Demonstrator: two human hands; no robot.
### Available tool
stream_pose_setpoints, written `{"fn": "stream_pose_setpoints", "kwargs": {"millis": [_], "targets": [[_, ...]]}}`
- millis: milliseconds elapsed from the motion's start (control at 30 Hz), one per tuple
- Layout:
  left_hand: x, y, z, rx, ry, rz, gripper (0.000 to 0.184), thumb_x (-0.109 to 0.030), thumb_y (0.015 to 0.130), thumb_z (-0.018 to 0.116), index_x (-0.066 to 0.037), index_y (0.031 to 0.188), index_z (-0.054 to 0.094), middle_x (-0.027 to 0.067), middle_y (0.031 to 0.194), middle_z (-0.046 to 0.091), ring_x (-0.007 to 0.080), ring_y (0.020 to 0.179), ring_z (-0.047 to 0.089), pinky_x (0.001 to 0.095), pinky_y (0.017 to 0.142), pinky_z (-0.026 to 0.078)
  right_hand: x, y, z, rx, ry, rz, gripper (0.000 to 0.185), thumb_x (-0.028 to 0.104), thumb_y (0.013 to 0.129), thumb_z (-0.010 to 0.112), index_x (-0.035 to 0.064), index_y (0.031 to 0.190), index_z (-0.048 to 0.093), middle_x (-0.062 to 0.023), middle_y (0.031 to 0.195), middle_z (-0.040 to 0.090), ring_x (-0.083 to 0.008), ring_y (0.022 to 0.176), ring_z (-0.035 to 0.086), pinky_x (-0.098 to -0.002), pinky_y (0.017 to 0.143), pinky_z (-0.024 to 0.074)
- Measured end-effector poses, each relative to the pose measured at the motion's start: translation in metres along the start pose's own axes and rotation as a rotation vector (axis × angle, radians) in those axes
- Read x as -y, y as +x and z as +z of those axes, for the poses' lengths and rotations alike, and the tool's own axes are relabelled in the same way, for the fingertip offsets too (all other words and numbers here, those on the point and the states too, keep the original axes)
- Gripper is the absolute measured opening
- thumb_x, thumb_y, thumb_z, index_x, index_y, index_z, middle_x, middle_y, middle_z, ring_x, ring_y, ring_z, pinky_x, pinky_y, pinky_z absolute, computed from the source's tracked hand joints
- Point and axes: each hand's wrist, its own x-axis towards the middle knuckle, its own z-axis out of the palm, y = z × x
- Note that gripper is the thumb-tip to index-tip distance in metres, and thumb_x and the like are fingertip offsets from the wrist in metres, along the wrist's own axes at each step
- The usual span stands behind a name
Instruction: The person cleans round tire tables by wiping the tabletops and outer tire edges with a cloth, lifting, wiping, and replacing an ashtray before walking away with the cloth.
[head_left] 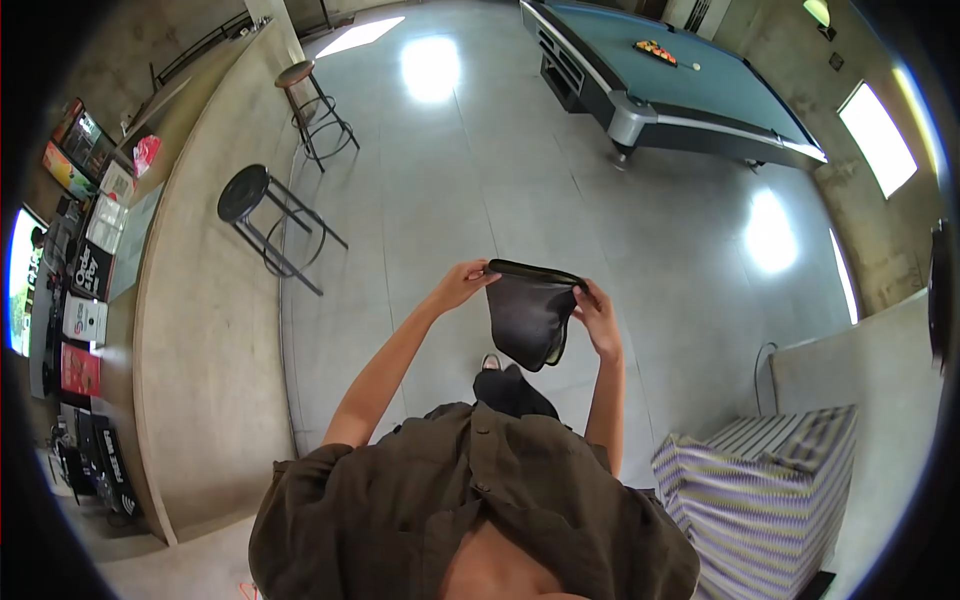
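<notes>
A dark, soft pouch or bag with a lighter edge hangs in front of me, between my two hands. At its upper left corner the fingers of my left hand are pinched on the rim. My right hand grips the upper right corner, with the thumb and fingers closed on the edge. The top rim is stretched between the hands, while the lower part hangs loose over the tiled floor. What is inside the bag cannot be seen.
A long counter runs along the left, with a black stool and a brown-topped stool beside it. A pool table stands ahead right. A striped cloth-covered block is close on my right.
</notes>
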Motion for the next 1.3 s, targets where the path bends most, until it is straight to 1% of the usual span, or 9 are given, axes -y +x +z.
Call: {"fn": "stream_pose_setpoints", "kwargs": {"millis": [333, 533, 667, 733, 867, 933, 967, 1067, 1300], "targets": [[0.042, 0.267, -0.166, -0.129, -0.150, -0.080, 0.028, -0.023, 0.097, 0.067, 0.002, 0.109, 0.069, -0.0024, 0.091, 0.067, 0.0057, 0.085, 0.057, 0.0232, 0.080, 0.046, -0.001, 0.347, 0.029, 0.088, -0.360, -0.059, 0.028, 0.022, 0.103, 0.055, -0.0019, 0.117, 0.060, -0.0063, 0.080, 0.060, -0.0118, 0.076, 0.052, -0.0292, 0.072, 0.0446], [0.088, 0.485, -0.272, -0.277, -0.067, 0.000, 0.031, -0.027, 0.098, 0.065, 0.003, 0.105, 0.069, -0.0053, 0.076, 0.061, 0.0028, 0.074, 0.050, 0.0235, 0.067, 0.042, 0.013, 0.570, 0.061, 0.126, -0.155, 0.052, 0.032, 0.026, 0.102, 0.058, -0.0037, 0.115, 0.062, -0.0081, 0.088, 0.066, -0.0124, 0.076, 0.060, -0.0290, 0.075, 0.0522], [0.124, 0.618, -0.292, -0.438, 0.169, 0.154, 0.065, -0.041, 0.094, 0.067, 0.003, 0.138, 0.047, 0.0171, 0.129, 0.057, 0.0233, 0.114, 0.055, 0.0366, 0.098, 0.044, 0.058, 0.678, 0.082, 0.037, 0.004, 0.140, 0.036, 0.027, 0.099, 0.064, -0.0056, 0.114, 0.065, -0.0062, 0.093, 0.066, -0.0117, 0.080, 0.064, -0.0303, 0.072, 0.0571], [0.130, 0.674, -0.297, -0.187, 0.127, -0.112, 0.087, -0.048, 0.091, 0.067, 0.001, 0.151, 0.028, 0.0249, 0.154, 0.032, 0.0369, 0.141, 0.034, 0.0438, 0.117, 0.028, 0.056, 0.741, 0.086, -0.149, 0.013, 0.125, 0.035, 0.027, 0.097, 0.067, -0.0050, 0.110, 0.069, -0.0063, 0.094, 0.066, -0.0114, 0.080, 0.063, -0.0280, 0.072, 0.0552], [0.100, 0.759, -0.312, 0.246, -0.229, -0.031, 0.096, -0.048, 0.093, 0.065, 0.001, 0.157, 0.012, 0.0256, 0.159, 0.022, 0.0327, 0.151, 0.019, 0.0406, 0.122, 0.017, 0.037, 0.876, 0.091, -0.276, 0.003, -0.014, 0.026, 0.021, 0.094, 0.071, -0.0043, 0.100, 0.074, -0.0001, 0.088, 0.064, -0.0064, 0.078, 0.060, -0.0239, 0.063, 0.0529], [0.134, 0.820, -0.319, 0.229, -0.227, 0.000, 0.077, -0.042, 0.096, 0.065, 0.000, 0.149, 0.030, 0.0151, 0.125, 0.052, 0.0165, 0.083, 0.048, 0.0315, 0.075, 0.043, 0.037, 0.945, 0.099, -0.256, 0.031, -0.012, 0.021, 0.016, 0.090, 0.075, -0.0032, 0.097, 0.076, 0.0036, 0.082, 0.059, -0.0030, 0.071, 0.051, -0.0204, 0.054, 0.0373], [0.150, 0.858, -0.331, 0.201, -0.152, 0.041, 0.070, -0.041, 0.096, 0.065, 0.001, 0.144, 0.036, 0.0124, 0.114, 0.055, 0.0146, 0.076, 0.043, 0.0310, 0.069, 0.040, 0.036, 0.985, 0.103, -0.246, 0.119, 0.075, 0.020, 0.016, 0.090, 0.076, -0.0028, 0.097, 0.076, 0.0044, 0.081, 0.058, -0.0026, 0.069, 0.049, -0.0206, 0.053, 0.0342], [0.151, 0.969, -0.379, 0.078, -0.079, 0.051, 0.044, -0.034, 0.097, 0.065, 0.003, 0.116, 0.054, 0.0043, 0.078, 0.051, 0.0117, 0.068, 0.040, 0.0309, 0.059, 0.037, 0.038, 1.115, 0.099, -0.169, 0.173, 0.118, 0.015, 0.014, 0.089, 0.077, -0.0010, 0.091, 0.075, 0.0064, 0.075, 0.053, -0.0014, 0.066, 0.044, -0.0206, 0.053, 0.0309], [0.161, 1.197, -0.530, -0.139, -0.046, -0.162, 0.026, -0.019, 0.104, 0.054, 0.003, 0.114, 0.062, 0.0025, 0.089, 0.065, 0.0090, 0.079, 0.053, 0.0292, 0.070, 0.048, 0.080, 1.411, 0.125, 0.077, 0.353, 0.244, 0.023, 0.019, 0.090, 0.077, -0.0021, 0.098, 0.075, 0.0017, 0.082, 0.066, -0.0060, 0.073, 0.057, -0.0223, 0.065, 0.0453]]}}
